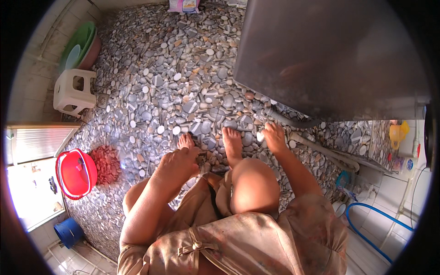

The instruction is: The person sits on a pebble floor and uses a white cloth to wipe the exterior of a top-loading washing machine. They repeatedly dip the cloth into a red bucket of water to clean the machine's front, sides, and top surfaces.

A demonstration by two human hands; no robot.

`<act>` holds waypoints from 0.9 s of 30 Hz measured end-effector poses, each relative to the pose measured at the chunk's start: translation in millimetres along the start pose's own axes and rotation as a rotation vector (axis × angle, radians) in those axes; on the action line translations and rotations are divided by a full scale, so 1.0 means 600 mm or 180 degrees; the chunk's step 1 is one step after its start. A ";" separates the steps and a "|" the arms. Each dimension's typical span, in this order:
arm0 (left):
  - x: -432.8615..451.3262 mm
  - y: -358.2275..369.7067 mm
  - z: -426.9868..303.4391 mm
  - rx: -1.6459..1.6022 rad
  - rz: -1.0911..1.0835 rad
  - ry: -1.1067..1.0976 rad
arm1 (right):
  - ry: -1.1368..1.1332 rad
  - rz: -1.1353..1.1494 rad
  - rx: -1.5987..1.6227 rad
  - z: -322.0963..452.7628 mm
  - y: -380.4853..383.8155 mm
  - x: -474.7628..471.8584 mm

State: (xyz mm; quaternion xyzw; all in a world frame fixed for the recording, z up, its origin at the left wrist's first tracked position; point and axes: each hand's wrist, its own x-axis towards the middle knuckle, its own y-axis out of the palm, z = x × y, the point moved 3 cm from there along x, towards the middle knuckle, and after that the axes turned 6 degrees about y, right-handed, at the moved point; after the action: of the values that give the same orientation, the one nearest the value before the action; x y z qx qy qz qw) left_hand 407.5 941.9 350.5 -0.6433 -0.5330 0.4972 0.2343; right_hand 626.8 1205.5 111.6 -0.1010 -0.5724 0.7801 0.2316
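My right hand (274, 137) is low over the pebble-patterned floor (192, 79), to the right of my bare right foot (232, 142). Its fingers are curled around a small white thing (260, 136), too small to identify. Bent at the wrist, my left hand (180, 161) hangs in front of my left foot (186, 141) and partly covers it. The fingers of that hand point down and are partly hidden, so I cannot tell whether they hold something. I am low over the floor with my knees bent.
A large dark metal appliance (319, 62) fills the upper right, with a grey corrugated hose (292, 119) under its edge. To the left are a white plastic stool (74, 91), a green basin (84, 37), a red bucket (77, 173) and a blue bucket (68, 232). A blue hose (364, 232) curves at right.
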 end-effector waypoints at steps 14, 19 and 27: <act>-0.114 0.089 0.116 -0.0423 0.0057 -0.0718 | 0.0964 -0.0665 0.0217 0.089 -0.157 -0.108; -0.200 0.050 0.123 -0.0744 -0.0647 -0.0969 | 0.0989 -0.1156 0.0456 0.126 -0.234 -0.116; -0.294 0.173 0.296 0.0613 0.0683 -0.1136 | 0.0318 -0.1082 0.0922 0.340 -0.360 0.059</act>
State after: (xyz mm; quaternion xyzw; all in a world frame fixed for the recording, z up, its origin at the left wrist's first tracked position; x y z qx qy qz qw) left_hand 307.7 705.9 262.8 -0.5728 -0.4446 0.6738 0.1424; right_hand 562.9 1100.9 384.8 -0.0073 -0.4509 0.7980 0.3998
